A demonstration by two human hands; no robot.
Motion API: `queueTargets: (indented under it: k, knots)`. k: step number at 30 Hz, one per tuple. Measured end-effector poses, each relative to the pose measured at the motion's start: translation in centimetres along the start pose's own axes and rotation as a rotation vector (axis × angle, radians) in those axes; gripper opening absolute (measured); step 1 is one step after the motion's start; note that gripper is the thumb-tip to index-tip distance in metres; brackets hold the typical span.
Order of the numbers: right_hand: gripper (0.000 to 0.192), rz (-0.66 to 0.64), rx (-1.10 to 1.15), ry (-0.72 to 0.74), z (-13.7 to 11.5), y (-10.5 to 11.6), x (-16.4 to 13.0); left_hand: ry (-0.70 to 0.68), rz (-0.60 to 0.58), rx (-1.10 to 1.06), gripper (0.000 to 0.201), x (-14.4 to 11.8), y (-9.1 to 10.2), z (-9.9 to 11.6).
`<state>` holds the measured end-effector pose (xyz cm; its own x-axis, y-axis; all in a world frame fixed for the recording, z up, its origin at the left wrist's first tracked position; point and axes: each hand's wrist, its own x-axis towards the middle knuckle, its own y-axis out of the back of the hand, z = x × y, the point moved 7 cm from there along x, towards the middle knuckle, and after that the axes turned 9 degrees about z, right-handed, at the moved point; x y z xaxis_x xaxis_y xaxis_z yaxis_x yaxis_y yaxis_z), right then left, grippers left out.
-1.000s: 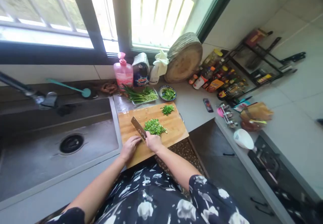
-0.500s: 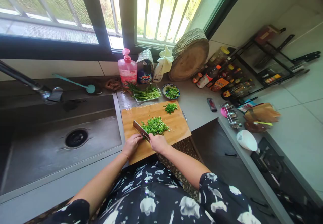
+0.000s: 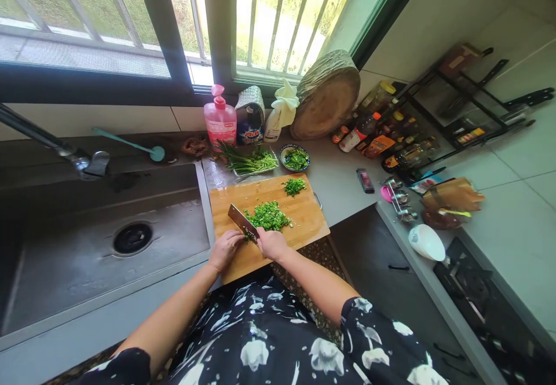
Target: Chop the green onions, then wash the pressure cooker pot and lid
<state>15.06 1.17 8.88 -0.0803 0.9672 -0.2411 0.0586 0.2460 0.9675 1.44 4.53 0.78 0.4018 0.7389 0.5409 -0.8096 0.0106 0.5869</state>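
My right hand (image 3: pixel 271 245) is closed round the handle of a cleaver (image 3: pixel 238 219), its wide blade slanting to the left with small bits stuck to it. Close to the blade's near side, my left hand (image 3: pixel 226 249) presses its bunched fingers on a little scallion, mostly hidden under them. Beyond the blade, a heap of chopped scallions (image 3: pixel 269 216) lies on the wooden cutting board (image 3: pixel 230 194). A smaller chopped pile (image 3: pixel 294 186) sits at the board's far right corner.
Behind the board stand a tray of long scallions (image 3: pixel 256 160) and a patterned bowl of greens (image 3: pixel 295 158). Left is the sink (image 3: pixel 174 217). A pink pump bottle (image 3: pixel 220 120), a round wood block (image 3: pixel 328 98) and sauce bottles (image 3: pixel 360 132) line the back.
The cleaver's blade has shifted very slightly, its far end a touch higher. Both hands keep nearly the same places, and the chopped heap looks unchanged.
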Motion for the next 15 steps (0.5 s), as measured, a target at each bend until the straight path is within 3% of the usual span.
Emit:
queueTargets:
  k: [6, 10, 15]
  knots:
    - [0.023, -0.024, -0.022, 0.063, -0.8, -1.1, -0.2, -0.052, -0.012, 0.016, 0.028, 0.2, 0.1, 0.6]
    - [0.026, 0.010, 0.003, 0.004, -0.8, -2.1, 0.7, -0.039, -0.027, -0.003, 0.028, 0.0, 0.0, 0.6]
    - [0.028, 0.003, 0.013, -0.083, 0.8, -1.5, 1.0, 0.055, -0.008, 0.038, 0.026, 0.6, -0.4, 0.0]
